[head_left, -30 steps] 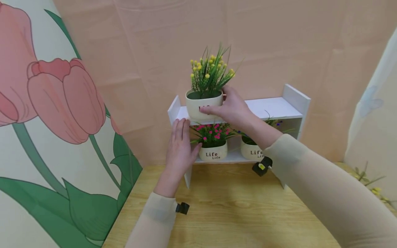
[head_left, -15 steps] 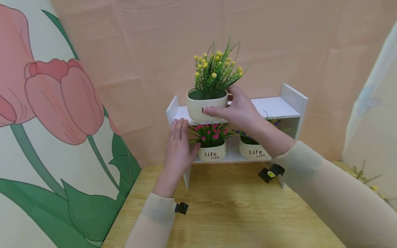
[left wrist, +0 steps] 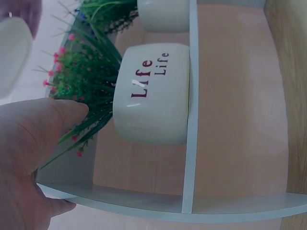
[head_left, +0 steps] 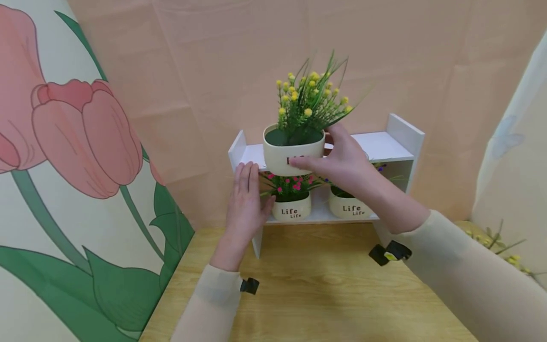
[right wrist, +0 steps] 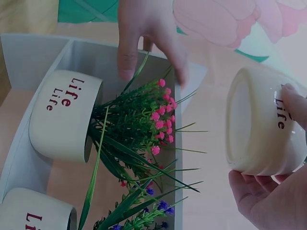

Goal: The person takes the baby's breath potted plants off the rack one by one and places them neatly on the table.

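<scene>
Pot (head_left: 279,154), likely light but slick, best held by its walls, hung gripped in the right hand (head_left: 349,157), twelve o'clock from pink flowers (head_left: 296,182), the left hand (head_left: 245,209) lying straight-fingered against the shelf (head_left: 380,145) at its nine o'clock.

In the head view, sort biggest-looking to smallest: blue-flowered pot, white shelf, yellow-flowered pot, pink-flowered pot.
White shelf
Yellow-flowered pot
Pink-flowered pot and blue-flowered pot: unsure, since the right arm partly covers the latter.
</scene>
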Demonstrator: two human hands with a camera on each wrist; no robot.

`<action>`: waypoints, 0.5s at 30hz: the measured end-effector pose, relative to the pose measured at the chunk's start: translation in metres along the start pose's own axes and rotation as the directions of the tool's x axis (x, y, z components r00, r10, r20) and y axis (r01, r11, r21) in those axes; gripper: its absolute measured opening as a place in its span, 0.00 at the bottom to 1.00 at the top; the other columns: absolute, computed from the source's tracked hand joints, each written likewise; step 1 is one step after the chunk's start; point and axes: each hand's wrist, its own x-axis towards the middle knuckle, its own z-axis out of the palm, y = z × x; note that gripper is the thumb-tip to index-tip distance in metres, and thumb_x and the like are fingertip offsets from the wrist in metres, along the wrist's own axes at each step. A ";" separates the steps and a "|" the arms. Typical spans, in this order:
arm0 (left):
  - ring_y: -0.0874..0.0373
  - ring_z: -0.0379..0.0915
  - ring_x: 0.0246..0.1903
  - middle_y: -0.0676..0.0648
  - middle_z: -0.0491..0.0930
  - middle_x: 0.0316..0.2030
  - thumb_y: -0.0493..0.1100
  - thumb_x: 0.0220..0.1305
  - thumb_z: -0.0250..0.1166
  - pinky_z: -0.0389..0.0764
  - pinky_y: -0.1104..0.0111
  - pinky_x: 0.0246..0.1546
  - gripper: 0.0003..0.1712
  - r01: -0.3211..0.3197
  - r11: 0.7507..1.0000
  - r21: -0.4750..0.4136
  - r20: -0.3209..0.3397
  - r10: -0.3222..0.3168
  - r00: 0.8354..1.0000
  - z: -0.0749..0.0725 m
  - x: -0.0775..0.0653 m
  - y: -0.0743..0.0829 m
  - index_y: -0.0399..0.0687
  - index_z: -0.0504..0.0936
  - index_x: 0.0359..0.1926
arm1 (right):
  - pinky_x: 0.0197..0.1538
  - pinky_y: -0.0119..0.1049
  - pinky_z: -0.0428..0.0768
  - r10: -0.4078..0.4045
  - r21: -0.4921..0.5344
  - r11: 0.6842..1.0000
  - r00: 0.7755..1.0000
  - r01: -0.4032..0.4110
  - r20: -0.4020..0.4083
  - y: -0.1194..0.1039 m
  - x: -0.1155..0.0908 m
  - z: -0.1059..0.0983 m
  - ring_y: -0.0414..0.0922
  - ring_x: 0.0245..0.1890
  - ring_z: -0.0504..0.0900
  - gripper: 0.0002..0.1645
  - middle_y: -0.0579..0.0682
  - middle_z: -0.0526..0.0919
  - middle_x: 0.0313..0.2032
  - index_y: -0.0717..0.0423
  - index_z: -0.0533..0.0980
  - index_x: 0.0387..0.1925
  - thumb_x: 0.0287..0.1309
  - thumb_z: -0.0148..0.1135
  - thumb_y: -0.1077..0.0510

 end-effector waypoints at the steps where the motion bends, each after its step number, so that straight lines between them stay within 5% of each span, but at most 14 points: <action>1: 0.37 0.43 0.85 0.35 0.57 0.81 0.48 0.70 0.79 0.54 0.50 0.85 0.55 0.004 1.000 0.002 0.007 -0.004 1.000 0.000 0.000 0.000 0.35 0.55 0.84 | 0.64 0.51 0.86 0.000 -0.003 1.000 1.000 0.000 0.000 0.000 -0.002 -0.001 0.48 0.68 0.78 0.55 0.41 0.74 0.72 0.36 0.65 0.81 0.58 0.87 0.44; 8: 0.42 0.37 0.87 0.39 0.53 0.84 0.52 0.73 0.76 0.49 0.52 0.86 0.57 0.068 0.997 0.019 0.083 -0.070 0.994 -0.001 0.002 0.004 0.39 0.51 0.86 | 0.60 0.48 0.89 0.011 0.013 1.000 1.000 -0.011 0.002 -0.001 -0.019 -0.006 0.50 0.67 0.81 0.54 0.41 0.75 0.70 0.36 0.67 0.79 0.58 0.87 0.46; 15: 0.40 0.40 0.86 0.37 0.54 0.83 0.51 0.71 0.78 0.53 0.50 0.85 0.57 0.054 0.998 0.018 0.057 -0.055 0.997 0.000 0.002 0.003 0.37 0.53 0.85 | 0.65 0.55 0.85 0.050 -0.058 0.997 0.999 -0.051 -0.006 0.001 -0.040 -0.012 0.51 0.67 0.81 0.55 0.43 0.75 0.70 0.33 0.66 0.80 0.58 0.87 0.44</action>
